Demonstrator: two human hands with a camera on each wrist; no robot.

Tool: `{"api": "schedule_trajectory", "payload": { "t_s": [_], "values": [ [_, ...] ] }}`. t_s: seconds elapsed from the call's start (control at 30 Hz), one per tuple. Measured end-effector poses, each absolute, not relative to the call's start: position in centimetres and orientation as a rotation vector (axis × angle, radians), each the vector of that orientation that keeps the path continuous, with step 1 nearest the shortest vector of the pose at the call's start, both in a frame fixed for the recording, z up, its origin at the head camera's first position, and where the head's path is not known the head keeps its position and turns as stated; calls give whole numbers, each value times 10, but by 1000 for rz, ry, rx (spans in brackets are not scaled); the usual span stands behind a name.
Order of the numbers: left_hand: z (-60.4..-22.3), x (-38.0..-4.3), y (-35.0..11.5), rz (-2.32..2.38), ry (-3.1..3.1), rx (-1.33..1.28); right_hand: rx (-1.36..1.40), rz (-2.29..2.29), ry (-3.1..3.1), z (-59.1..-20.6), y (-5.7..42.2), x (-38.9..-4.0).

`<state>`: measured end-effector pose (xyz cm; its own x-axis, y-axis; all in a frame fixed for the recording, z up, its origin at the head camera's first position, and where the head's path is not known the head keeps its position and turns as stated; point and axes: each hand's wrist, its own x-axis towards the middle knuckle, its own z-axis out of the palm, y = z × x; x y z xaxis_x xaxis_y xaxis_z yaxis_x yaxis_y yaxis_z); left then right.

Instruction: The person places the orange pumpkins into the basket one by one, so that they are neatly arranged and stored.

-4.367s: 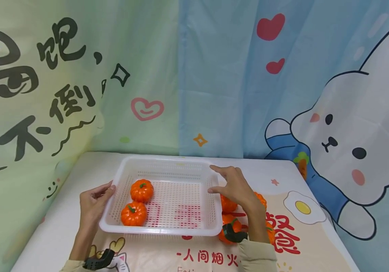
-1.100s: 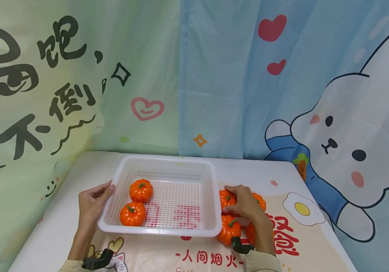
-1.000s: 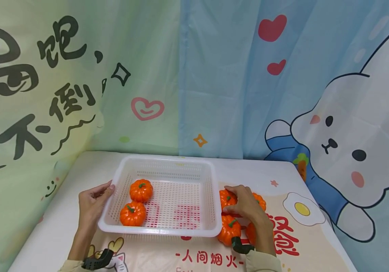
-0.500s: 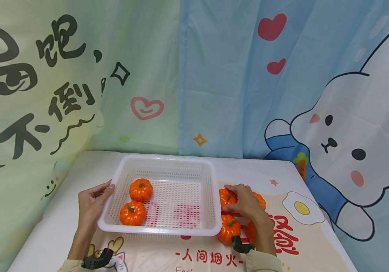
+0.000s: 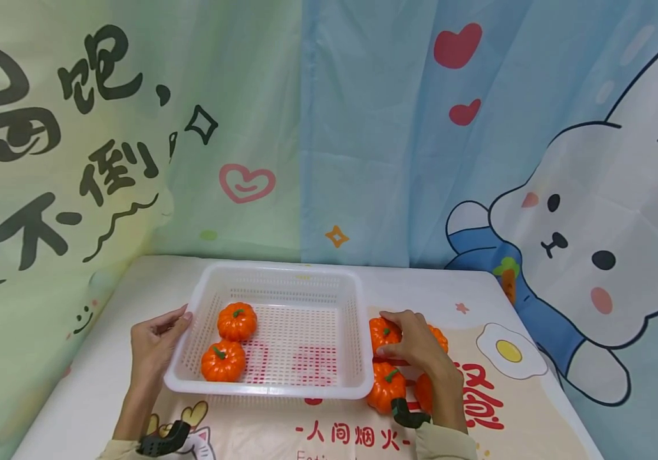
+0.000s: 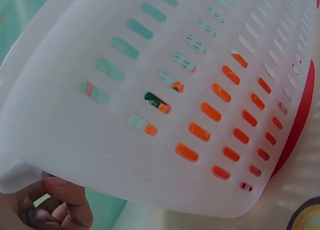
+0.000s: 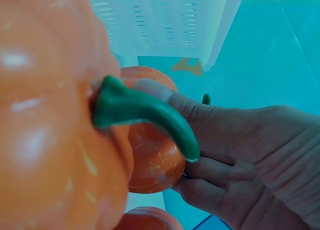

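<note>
My left hand (image 5: 156, 342) holds the left rim of a white plastic basket (image 5: 283, 391); thumb and curled fingers (image 6: 67, 190) show at that rim in the left wrist view. Inside the basket, on its left side, sit two toy pumpkins, a rear one (image 5: 237, 321) and a front one (image 5: 223, 361). Just right of the basket my right hand (image 5: 418, 342) grips another orange pumpkin (image 5: 382, 333), thumb on its near side. In the right wrist view this pumpkin (image 7: 155, 165) is partly hidden behind a nearer pumpkin (image 7: 45, 115) with a green stem.
Nearest the basket's front right corner lies a pumpkin (image 5: 386, 388). Two more, one behind the right hand (image 5: 438, 338) and one by the wrist (image 5: 424, 393), are partly covered. A printed mat (image 5: 260, 434) lies on the white table (image 5: 93, 383), with a curtain (image 5: 358, 128) behind.
Over four seconds ago my right hand was spread at the basket's right rim; it has since moved down onto the pumpkin beside it. In the last second both hands stay almost still.
</note>
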<state>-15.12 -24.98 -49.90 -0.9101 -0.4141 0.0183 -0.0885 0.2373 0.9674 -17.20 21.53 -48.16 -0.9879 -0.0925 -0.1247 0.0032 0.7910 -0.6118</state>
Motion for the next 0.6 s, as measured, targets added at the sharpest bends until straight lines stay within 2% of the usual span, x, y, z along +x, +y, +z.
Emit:
{"api": "schedule_trajectory", "payload": {
  "t_s": [0.6],
  "values": [
    [-497,-150,-250,-1750,-2230,436,-63,-956,2857,-457,216,-164]
  ]
}}
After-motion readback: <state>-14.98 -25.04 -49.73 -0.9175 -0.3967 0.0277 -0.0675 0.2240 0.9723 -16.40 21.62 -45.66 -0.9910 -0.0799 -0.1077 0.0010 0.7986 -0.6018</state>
